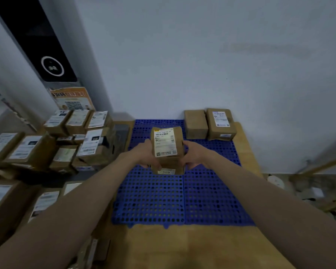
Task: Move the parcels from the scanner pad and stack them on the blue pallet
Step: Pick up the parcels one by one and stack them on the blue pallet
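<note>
I hold a brown cardboard parcel (167, 148) with a white shipping label facing up, above the middle of the blue perforated pallet (175, 199). My left hand (146, 155) grips its left side and my right hand (194, 153) grips its right side. Two more brown parcels (209, 124) sit side by side at the pallet's far right corner, against the wall. A heap of labelled parcels (70, 138) lies to the left of the pallet. I cannot tell where the scanner pad is.
A grey wall runs behind the pallet. A dark panel with a white ring (52, 66) and an orange poster (72, 99) stand at the back left. Brown cardboard sheets (182, 247) lie under the pallet. Clutter sits on the floor at the right (308, 189).
</note>
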Action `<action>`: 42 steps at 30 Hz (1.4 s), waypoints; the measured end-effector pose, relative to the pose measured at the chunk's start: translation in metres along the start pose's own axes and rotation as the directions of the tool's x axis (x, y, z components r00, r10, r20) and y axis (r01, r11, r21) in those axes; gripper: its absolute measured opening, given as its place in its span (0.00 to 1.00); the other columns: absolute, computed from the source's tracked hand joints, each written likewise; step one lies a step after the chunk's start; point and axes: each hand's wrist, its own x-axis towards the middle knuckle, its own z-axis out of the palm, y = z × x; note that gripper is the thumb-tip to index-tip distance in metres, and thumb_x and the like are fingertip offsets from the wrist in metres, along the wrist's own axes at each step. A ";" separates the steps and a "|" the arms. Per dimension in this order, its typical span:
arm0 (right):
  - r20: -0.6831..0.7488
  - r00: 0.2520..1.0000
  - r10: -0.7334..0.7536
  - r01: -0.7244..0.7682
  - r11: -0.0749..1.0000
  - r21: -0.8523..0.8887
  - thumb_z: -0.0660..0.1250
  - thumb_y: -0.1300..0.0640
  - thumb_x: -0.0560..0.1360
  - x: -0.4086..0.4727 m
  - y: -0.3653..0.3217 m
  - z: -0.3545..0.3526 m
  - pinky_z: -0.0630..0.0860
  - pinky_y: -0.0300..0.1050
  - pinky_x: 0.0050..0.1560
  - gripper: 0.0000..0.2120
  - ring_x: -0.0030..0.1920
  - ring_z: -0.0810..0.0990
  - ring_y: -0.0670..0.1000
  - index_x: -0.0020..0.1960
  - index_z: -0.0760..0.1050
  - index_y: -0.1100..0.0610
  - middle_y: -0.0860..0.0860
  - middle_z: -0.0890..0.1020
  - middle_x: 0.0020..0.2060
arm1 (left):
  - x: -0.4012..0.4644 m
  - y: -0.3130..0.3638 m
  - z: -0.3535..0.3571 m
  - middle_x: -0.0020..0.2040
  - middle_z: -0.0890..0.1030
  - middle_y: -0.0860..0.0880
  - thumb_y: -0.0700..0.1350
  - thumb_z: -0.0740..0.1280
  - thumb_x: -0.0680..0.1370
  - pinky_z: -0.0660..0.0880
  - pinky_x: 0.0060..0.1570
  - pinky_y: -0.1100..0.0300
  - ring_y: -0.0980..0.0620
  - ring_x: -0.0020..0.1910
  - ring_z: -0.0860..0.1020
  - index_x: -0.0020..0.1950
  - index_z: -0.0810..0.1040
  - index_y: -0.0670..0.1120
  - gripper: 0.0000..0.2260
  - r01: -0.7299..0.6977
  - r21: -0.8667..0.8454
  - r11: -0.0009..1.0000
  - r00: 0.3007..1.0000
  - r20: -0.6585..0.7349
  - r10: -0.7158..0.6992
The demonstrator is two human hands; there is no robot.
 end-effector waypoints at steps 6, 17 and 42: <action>-0.028 1.000 0.002 -0.004 0.998 -0.060 0.74 0.57 0.72 0.034 0.025 -0.035 0.83 0.51 0.47 0.38 0.52 0.81 0.55 0.76 0.60 0.49 0.53 0.77 0.59 | 0.047 0.028 0.017 0.60 0.74 0.43 0.44 0.80 0.65 0.79 0.51 0.46 0.44 0.53 0.79 0.70 0.59 0.42 0.42 0.010 0.040 0.999 0.995 -0.099 -0.006; -0.056 0.995 0.081 -0.090 0.983 -0.161 0.73 0.61 0.73 0.119 0.031 -0.064 0.82 0.56 0.50 0.31 0.52 0.82 0.60 0.71 0.64 0.58 0.59 0.75 0.64 | 0.137 0.035 0.003 0.60 0.75 0.45 0.48 0.80 0.64 0.76 0.55 0.48 0.44 0.58 0.75 0.67 0.62 0.44 0.39 0.001 0.049 0.999 0.992 -0.124 0.006; -0.209 0.978 -0.002 -0.093 0.892 -0.443 0.72 0.61 0.72 0.326 0.039 -0.106 0.75 0.49 0.53 0.21 0.58 0.72 0.57 0.62 0.70 0.61 0.57 0.67 0.62 | 0.345 0.022 -0.028 0.62 0.73 0.45 0.47 0.79 0.65 0.77 0.56 0.47 0.44 0.60 0.75 0.69 0.62 0.45 0.38 0.032 0.017 0.999 0.985 -0.169 -0.029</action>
